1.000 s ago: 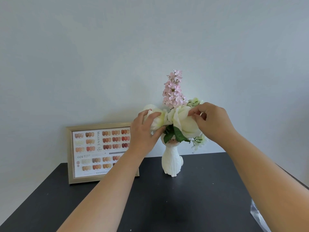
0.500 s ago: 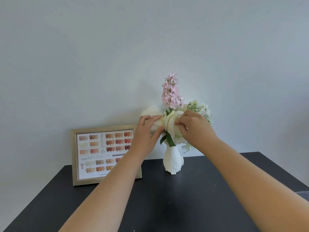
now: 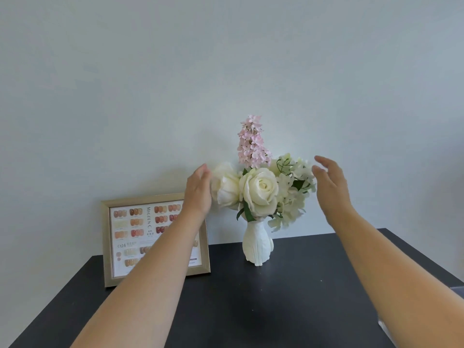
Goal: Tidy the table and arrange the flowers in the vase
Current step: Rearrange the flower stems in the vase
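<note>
A white ribbed vase [image 3: 257, 246] stands upright near the back of the black table [image 3: 276, 305]. In it are two cream roses [image 3: 259, 189], a tall pink flower spike [image 3: 251, 141] and a white blossom sprig [image 3: 292, 192] on the right. My left hand [image 3: 199, 190] is open beside the left rose, fingertips at its petals. My right hand [image 3: 330, 185] is open just right of the white sprig, a small gap from it. Neither hand holds anything.
A gold picture frame [image 3: 106, 243] with a nail colour chart leans against the wall left of the vase, partly hidden by my left forearm. The wall is directly behind the vase. A clear plastic scrap [image 3: 385, 329] shows at the table's right edge.
Both hands have let go of the roses and spread apart to either side of the bouquet. The roses now show fully in the vase.
</note>
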A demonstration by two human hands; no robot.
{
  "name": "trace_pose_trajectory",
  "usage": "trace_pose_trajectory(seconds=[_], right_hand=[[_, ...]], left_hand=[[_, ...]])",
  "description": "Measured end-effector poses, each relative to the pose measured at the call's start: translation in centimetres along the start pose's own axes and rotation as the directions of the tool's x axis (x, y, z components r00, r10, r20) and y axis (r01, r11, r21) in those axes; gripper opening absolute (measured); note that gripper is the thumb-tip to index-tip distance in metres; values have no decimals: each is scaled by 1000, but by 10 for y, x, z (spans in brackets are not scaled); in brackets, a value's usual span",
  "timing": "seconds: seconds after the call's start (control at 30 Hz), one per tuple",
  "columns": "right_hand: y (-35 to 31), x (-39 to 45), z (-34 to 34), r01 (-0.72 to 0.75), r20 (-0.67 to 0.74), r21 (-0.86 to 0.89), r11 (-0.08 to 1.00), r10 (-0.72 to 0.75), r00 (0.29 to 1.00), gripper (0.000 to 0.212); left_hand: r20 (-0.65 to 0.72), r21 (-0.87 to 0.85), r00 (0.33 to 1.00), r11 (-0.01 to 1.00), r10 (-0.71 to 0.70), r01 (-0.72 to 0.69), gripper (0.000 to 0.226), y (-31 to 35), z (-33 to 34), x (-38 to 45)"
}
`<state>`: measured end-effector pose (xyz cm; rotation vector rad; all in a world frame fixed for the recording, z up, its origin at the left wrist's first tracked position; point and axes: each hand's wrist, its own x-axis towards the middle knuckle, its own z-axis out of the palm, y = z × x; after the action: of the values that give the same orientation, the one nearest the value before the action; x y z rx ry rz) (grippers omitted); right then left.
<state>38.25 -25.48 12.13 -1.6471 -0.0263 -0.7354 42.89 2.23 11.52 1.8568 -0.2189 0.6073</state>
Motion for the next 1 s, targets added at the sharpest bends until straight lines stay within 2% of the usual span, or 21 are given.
trace_pose_trajectory(seconds=[0.07,0.13,0.2,0.23,0.33,0.43,0.57,0.7,0.77,0.87,0.93,1.0], right_hand=[[7,11,2,-182,150,19,983,177,973,43],[9,18,5,-284,292,10,959,269,918,43],[5,26,9,-339,410,52,939,289,865,38],[3,30,12,-318,434,78,945,255,864,34],[-7,39,21,-180,386,54,982,145,911,23],[-19,46,33,-120,336,-7,993,116,935,16],[-29,49,46,-46,271,-127,991,79,959,18],[-23,46,54,-21,303,-221,975,89,949,30],[-23,47,53,-13,335,-259,966,102,937,29],[-32,49,43,-15,384,-299,954,134,913,39],[-35,47,33,-38,344,-282,959,138,929,46],[-28,44,24,-119,235,-149,982,152,960,44]], left_hand=[[86,-39,991,994,-100,104,56,1,3,11],[164,-80,972,980,-168,183,57,2,6,17],[226,-130,955,966,-191,224,49,6,8,19],[256,-141,949,964,-185,226,47,8,8,21],[302,-125,943,975,-140,185,53,14,9,24],[253,-26,963,994,-92,102,51,22,12,23],[201,108,978,994,-52,31,50,34,21,21],[248,119,969,993,-4,-26,38,36,30,18],[269,136,963,989,15,-54,37,36,30,16],[322,69,947,998,-8,-15,37,37,25,16],[324,23,946,999,-29,23,48,35,19,16],[284,4,959,1000,-12,12,54,28,15,10]])
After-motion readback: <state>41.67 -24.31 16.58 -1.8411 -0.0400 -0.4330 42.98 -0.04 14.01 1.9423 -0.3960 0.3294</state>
